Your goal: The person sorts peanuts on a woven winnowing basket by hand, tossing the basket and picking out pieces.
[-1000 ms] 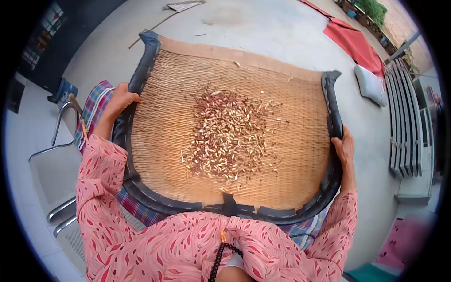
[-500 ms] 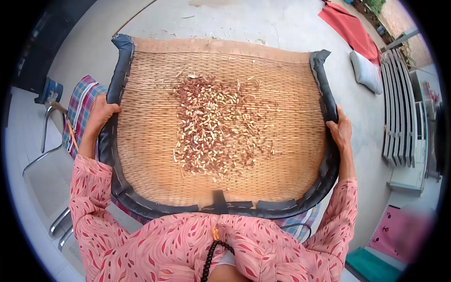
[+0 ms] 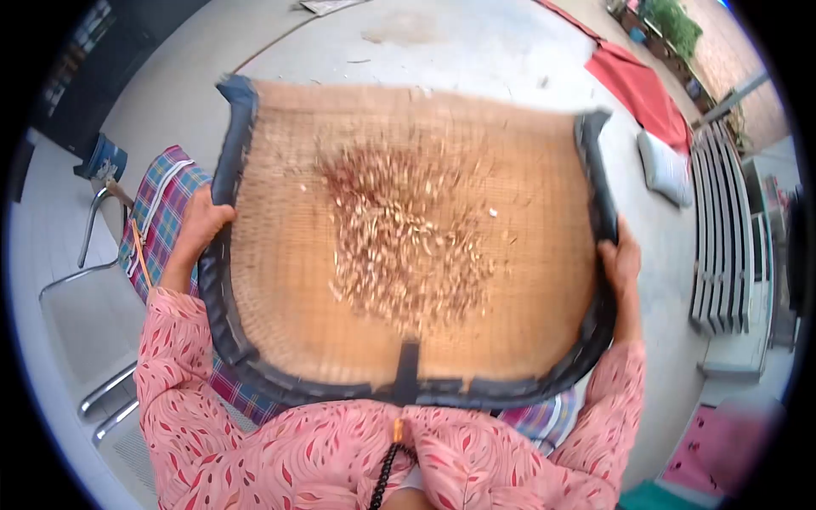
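"Holding what, exactly, is the person's left hand point(image 3: 204, 218)?"

"It grips the black padded rim point(image 3: 223, 280) of a wide woven tray point(image 3: 544, 255) at its left side. The thumb lies over the rim, pointing inward; the other fingers are mostly hidden, so their spread cannot be told."

"And the right hand point(image 3: 623, 255)?"

"It is closed on the opposite side of the rim, thumb against the padding and knuckles outward. Its fingertips are out of sight."

"Where does the tray sit?"

"In front of the person's chest, between the two hands, its curved near edge close to the pink patterned shirt point(image 3: 280, 450). A dark strip point(image 3: 408, 365) crosses that edge near the middle."

"What does it carry?"

"A loose heap of pale and reddish-brown bits point(image 3: 399, 246), spread over the middle. They are blurred, too much so to tell each piece."

"Anything around it?"

"On the left, a plaid cloth point(image 3: 170, 191) beside a metal-framed chair point(image 3: 85, 319), with a blue bucket point(image 3: 106, 157) near them. On the right, a red cloth point(image 3: 637, 81) lies on the floor, a pale cushion point(image 3: 665, 168) at its near end, and grey slatted panels point(image 3: 722, 246) stand nearby."
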The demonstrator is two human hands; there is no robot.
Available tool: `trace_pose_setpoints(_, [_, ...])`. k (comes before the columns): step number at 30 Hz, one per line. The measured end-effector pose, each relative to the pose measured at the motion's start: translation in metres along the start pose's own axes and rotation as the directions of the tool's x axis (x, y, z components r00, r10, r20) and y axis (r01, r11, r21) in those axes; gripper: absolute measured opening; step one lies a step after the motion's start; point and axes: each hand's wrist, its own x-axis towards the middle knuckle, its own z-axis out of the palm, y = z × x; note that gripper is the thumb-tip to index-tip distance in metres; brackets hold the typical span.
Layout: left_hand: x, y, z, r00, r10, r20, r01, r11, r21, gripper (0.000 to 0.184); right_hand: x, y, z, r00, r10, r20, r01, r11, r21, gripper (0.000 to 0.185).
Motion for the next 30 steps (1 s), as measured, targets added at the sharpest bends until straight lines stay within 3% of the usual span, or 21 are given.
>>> trace_pose_setpoints(1, [-0.005,0.008,-0.004,0.998,-0.028,0.059,0.025,0.999,0.042,0.024,-0.006,-0.017,-0.006,0.982,0.129,0.137,-0.135,0.99,0.03,0.065])
trace_pose_setpoints(5, [-0.003,-0.009,0.004,0.998,-0.029,0.056,0.029,1.0,0.006,0.026,-0.015,-0.027,-0.019,0.978,0.156,0.142,-0.167,0.983,0.075,0.066])
trace_pose_setpoints(8, [-0.004,-0.01,-0.018,1.0,-0.001,0.003,0.002,0.994,-0.108,0.029,0.004,-0.029,-0.055,0.999,-0.018,-0.038,0.023,0.993,0.114,0.067])
trace_pose_setpoints(9, [-0.009,0.005,-0.031,1.0,-0.004,0.013,0.006,0.982,-0.188,0.029,0.016,-0.023,-0.069,0.935,-0.28,-0.217,0.277,0.96,-0.047,0.063])
trace_pose_setpoints(10, [-0.015,0.007,-0.019,0.997,-0.028,0.071,0.046,0.961,-0.272,0.029,0.005,-0.056,-0.104,0.999,0.038,-0.011,-0.037,0.992,0.123,0.061])
trace_pose_setpoints(11, [-0.012,0.013,-0.006,0.996,-0.031,0.083,0.055,0.953,-0.298,0.029,0.004,-0.066,-0.113,0.996,-0.041,-0.073,0.055,0.977,0.206,0.063])
trace_pose_setpoints(12, [-0.014,0.019,-0.003,0.996,-0.024,0.083,0.049,0.948,-0.315,0.03,0.0,-0.072,-0.111,0.995,0.081,-0.065,-0.067,0.978,0.198,0.062])
trace_pose_setpoints(13, [-0.02,0.02,-0.007,0.997,-0.012,0.079,0.038,0.941,-0.337,0.03,-0.001,-0.06,-0.091,0.999,0.027,-0.03,-0.024,0.993,0.115,0.062])
trace_pose_setpoints(14, [-0.012,0.003,-0.004,0.993,0.07,0.093,-0.055,0.986,-0.159,0.032,0.0,-0.038,-0.061,0.999,-0.037,-0.015,0.038,0.999,0.029,0.062])
trace_pose_setpoints(16, [0.009,-0.052,0.009,0.994,-0.056,0.094,0.046,0.994,0.104,0.039,-0.013,-0.021,-0.005,0.993,0.072,0.089,-0.068,0.997,-0.047,0.064])
trace_pose_setpoints(18, [0.008,-0.065,0.01,0.997,-0.067,0.049,0.058,0.983,0.172,0.043,-0.032,-0.028,0.017,0.989,0.082,0.124,-0.084,0.996,0.015,0.066])
trace_pose_setpoints(19, [0.001,-0.059,0.009,0.981,-0.173,0.091,0.156,0.973,0.167,0.046,-0.043,-0.038,0.016,0.97,0.151,0.189,-0.155,0.988,0.008,0.064])
trace_pose_setpoints(21, [-0.001,-0.062,0.019,0.975,-0.202,0.092,0.177,0.958,0.224,0.048,-0.047,-0.038,0.013,0.957,0.154,0.245,-0.154,0.988,-0.021,0.063])
trace_pose_setpoints(26, [0.021,-0.071,0.033,0.985,-0.172,-0.012,0.167,0.935,0.312,0.052,-0.042,-0.038,0.011,0.977,0.1,0.187,-0.091,0.994,-0.054,0.059])
trace_pose_setpoints(27, [0.021,-0.063,0.033,0.977,-0.214,-0.012,0.21,0.945,0.249,0.053,-0.044,-0.045,0.007,0.975,0.105,0.197,-0.093,0.994,-0.065,0.059])
trace_pose_setpoints(30, [0.019,-0.04,0.032,0.934,-0.354,-0.052,0.342,0.843,0.415,0.053,-0.047,-0.045,0.004,0.952,0.175,0.251,-0.154,0.983,-0.1,0.06])
